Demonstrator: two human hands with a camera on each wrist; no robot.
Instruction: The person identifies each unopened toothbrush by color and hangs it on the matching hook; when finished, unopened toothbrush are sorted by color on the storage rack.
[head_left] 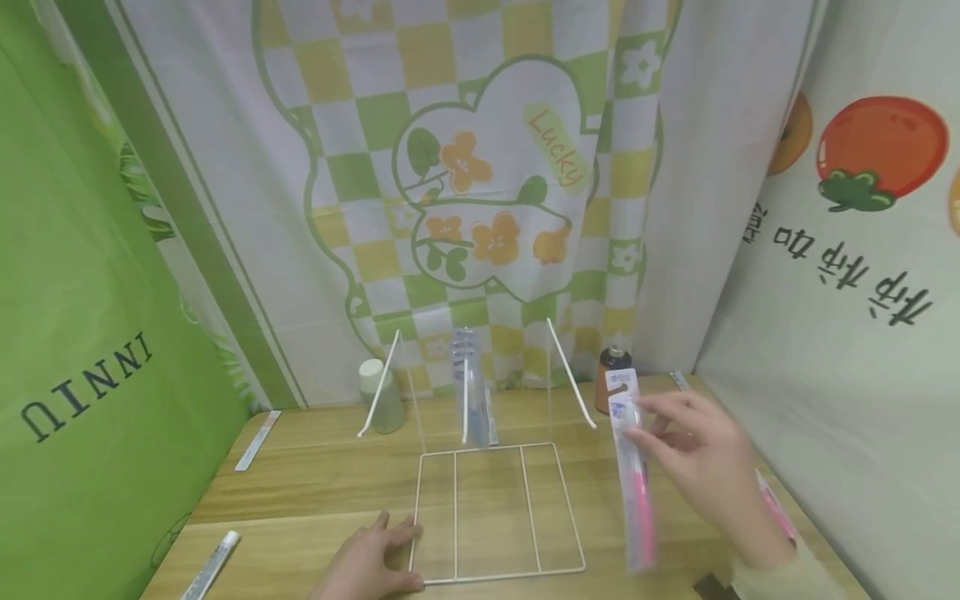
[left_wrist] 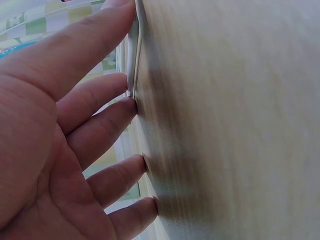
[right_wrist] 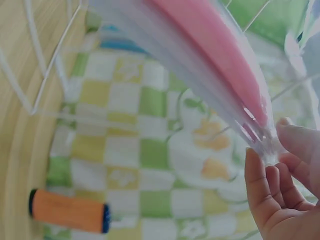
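Observation:
My right hand (head_left: 705, 467) pinches the upper edge of a clear packaged toothbrush (head_left: 641, 500) with a pink handle, holding it upright to the right of a white wire display rack (head_left: 495, 577). The right wrist view shows the pink toothbrush (right_wrist: 220, 50) close up, its plastic gathered between thumb and fingers. My left hand (head_left: 367, 558) rests on the table against the left side of the rack's base. In the left wrist view its fingers (left_wrist: 107, 125) are fairly straight and touch the wire and tabletop. Other packaged toothbrushes (head_left: 467, 383) hang at the rack's middle hook.
Behind the rack stand a pale-capped bottle (head_left: 382, 396) on the left and an orange-and-black bottle (head_left: 604, 387) on the right. A white-capped tube (head_left: 212, 567) and a slim packet (head_left: 258, 442) lie on the left. Another pink packet (head_left: 776, 507) lies beyond my right wrist. Curtains enclose the table.

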